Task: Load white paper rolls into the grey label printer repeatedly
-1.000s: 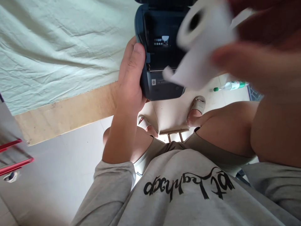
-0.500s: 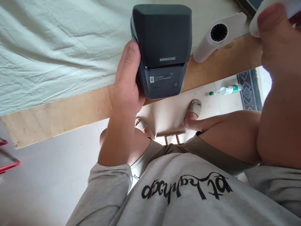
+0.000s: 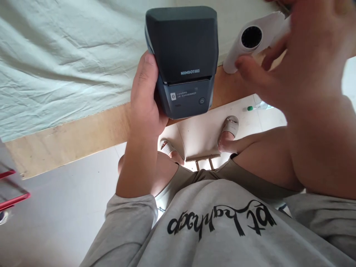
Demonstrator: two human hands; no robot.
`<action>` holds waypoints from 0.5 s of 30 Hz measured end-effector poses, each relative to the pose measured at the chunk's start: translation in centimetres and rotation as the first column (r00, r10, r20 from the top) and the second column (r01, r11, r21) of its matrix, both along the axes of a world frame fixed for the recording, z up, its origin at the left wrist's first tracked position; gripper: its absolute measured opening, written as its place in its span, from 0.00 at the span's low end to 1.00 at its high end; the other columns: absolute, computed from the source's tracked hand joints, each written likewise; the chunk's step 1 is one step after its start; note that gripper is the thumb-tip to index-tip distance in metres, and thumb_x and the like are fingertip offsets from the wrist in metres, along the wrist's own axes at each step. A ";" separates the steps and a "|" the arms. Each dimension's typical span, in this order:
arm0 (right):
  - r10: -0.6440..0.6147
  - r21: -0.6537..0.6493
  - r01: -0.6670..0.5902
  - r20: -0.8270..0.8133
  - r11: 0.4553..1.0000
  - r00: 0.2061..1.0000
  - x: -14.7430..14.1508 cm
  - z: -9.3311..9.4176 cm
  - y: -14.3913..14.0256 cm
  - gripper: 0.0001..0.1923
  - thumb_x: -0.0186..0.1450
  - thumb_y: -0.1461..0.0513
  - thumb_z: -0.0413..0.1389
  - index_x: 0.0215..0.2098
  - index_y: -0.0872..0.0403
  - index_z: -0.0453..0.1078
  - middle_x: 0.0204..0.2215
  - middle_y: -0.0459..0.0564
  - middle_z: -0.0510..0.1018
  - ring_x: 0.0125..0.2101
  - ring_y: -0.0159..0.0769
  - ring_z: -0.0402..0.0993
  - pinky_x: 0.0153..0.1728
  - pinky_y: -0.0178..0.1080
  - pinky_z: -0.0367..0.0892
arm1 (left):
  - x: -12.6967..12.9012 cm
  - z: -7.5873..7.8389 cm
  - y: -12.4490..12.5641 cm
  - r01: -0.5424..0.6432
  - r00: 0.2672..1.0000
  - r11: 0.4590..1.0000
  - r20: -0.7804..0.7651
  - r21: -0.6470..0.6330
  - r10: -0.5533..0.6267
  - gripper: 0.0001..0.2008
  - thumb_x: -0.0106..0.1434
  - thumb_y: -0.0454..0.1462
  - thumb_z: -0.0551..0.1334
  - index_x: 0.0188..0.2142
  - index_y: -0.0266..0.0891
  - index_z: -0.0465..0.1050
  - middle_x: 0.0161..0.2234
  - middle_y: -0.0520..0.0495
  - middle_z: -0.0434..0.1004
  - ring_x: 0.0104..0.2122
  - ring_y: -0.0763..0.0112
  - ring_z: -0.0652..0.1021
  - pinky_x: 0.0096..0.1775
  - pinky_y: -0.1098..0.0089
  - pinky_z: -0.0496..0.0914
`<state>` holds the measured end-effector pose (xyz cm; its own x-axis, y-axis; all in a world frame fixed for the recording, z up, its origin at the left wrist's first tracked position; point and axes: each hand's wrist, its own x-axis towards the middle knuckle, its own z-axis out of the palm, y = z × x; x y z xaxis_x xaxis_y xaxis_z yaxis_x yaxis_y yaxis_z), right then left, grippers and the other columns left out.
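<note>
A dark NIIMBOT label printer [image 3: 185,48] is held up over the table edge, its lid closed and its power button facing me. My left hand [image 3: 146,94] grips it by the left side, thumb along the edge. To the printer's right, a white paper roll [image 3: 232,52] with a dark hollow core stands at the table's edge. My right hand [image 3: 297,70] is at that roll with thumb and fingers apart. The thumb tip overlaps the roll's side; whether it touches, I cannot tell. Part of another white item shows behind the right fingers, mostly hidden.
A pale green cloth [image 3: 69,66] covers the table, with its bare wooden edge [image 3: 83,131] along the front. Below, a plastic bottle with a green cap [image 3: 250,108] lies on the floor. Red-edged bars [image 3: 15,201] stand at the far left.
My right hand has let go of the white roll at the upper right and moved left and down to the standing roll. The printer has shifted slightly left in view.
</note>
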<state>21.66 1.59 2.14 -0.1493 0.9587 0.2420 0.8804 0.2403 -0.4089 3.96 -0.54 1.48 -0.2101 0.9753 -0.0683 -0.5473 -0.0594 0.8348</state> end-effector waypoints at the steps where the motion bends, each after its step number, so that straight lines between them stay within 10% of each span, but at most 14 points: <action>1: 0.000 -0.012 0.001 0.084 1.000 0.996 -0.3 0.0 0.2 0.29 0.54 0.48 0.50 0.53 0.45 0.55 0.51 0.40 0.61 0.54 0.36 0.60 0.49 0.40 0.61 | 0.0 0.0 0.0 -0.011 1.000 1.000 -0.013 0.000 0.011 0.13 0.62 0.39 0.46 0.23 0.42 0.61 0.28 0.47 0.65 0.41 0.66 0.73 0.40 0.64 0.68; 8: -0.048 -0.026 0.050 0.092 0.998 0.995 -0.6 -1.3 0.7 0.25 0.50 0.48 0.55 0.44 0.46 0.61 0.37 0.41 0.69 0.33 0.23 0.66 0.42 0.36 0.63 | -0.8 -1.8 0.5 0.064 0.998 0.994 -0.015 0.088 -0.063 0.11 0.60 0.44 0.50 0.27 0.44 0.65 0.31 0.48 0.68 0.45 0.64 0.72 0.38 0.67 0.69; 15: 0.020 0.074 -0.029 0.126 0.997 0.992 -0.9 -1.7 0.1 0.22 0.52 0.48 0.52 0.43 0.45 0.63 0.34 0.42 0.70 0.37 0.27 0.66 0.39 0.35 0.60 | -1.2 -2.1 0.5 0.116 0.993 0.988 0.018 0.101 -0.119 0.10 0.61 0.43 0.50 0.31 0.44 0.66 0.36 0.50 0.73 0.44 0.66 0.74 0.49 0.63 0.69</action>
<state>20.79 1.69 0.40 -0.2060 0.9340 0.2919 0.9170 0.2884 -0.2757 2.79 -0.02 -0.67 -0.0933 0.9953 0.0264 -0.5754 -0.0755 0.8144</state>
